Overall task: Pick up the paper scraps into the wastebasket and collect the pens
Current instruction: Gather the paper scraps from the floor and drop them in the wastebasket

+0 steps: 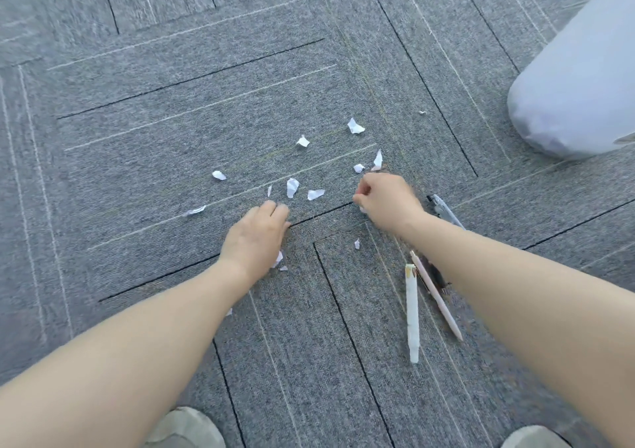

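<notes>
Several white paper scraps point(292, 187) lie scattered on the grey carpet ahead of me. My left hand point(256, 238) is palm down on the carpet with its fingers curled, and white paper shows at its thumb side. My right hand point(388, 200) is curled and pinches a small scrap at its fingertips. A white pen point(412, 313) and a pink pen point(436, 300) lie beside my right forearm. A grey pen point(446, 212) sticks out from behind my right wrist. The wastebasket point(580, 80), lined with a white bag, stands at the upper right.
Grey carpet tiles point(171, 104) with dark and light stripes cover the floor. My two shoes point(185, 427) show at the bottom edge. A further scrap point(355, 127) lies farthest out, toward the wastebasket.
</notes>
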Tool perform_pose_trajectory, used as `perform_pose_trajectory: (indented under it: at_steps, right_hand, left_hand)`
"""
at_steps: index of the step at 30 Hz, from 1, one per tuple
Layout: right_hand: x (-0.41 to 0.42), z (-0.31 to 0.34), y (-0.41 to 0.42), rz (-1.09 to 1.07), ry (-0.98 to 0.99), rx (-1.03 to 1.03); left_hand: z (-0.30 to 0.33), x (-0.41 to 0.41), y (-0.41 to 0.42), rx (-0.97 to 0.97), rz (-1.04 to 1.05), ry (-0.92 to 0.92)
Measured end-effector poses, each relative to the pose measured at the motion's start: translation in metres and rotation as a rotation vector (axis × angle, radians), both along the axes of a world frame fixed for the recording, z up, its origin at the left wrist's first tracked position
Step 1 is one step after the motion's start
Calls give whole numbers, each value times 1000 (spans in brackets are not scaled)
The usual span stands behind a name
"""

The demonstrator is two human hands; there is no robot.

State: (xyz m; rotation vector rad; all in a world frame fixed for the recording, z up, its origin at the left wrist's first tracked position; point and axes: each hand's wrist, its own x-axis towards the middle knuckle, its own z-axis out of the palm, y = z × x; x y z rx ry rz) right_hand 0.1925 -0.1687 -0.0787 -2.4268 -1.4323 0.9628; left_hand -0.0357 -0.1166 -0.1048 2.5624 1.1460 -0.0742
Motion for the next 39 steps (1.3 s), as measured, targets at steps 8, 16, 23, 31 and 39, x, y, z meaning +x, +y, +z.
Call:
perform_pose_trajectory:
  at_steps: [8, 16, 23, 31, 39]
  right_hand:
    - [-13, 3, -41, 435, 67, -107]
    - [-29, -18, -54, 697, -149, -5]
    - [-32, -8, -36, 249, 88, 66]
    - [-48, -5, 20, 113, 81, 167]
    - [-52, -13, 47, 233, -60, 62]
  left_hand:
    - [5, -50, -11, -126, -219, -151]
    - [4, -47, -37, 65, -154, 238]
    - [-15, -34, -32, 162, -213, 71]
    - [0, -13, -9, 102, 137, -116]
    - [6, 44, 42, -77, 73, 25]
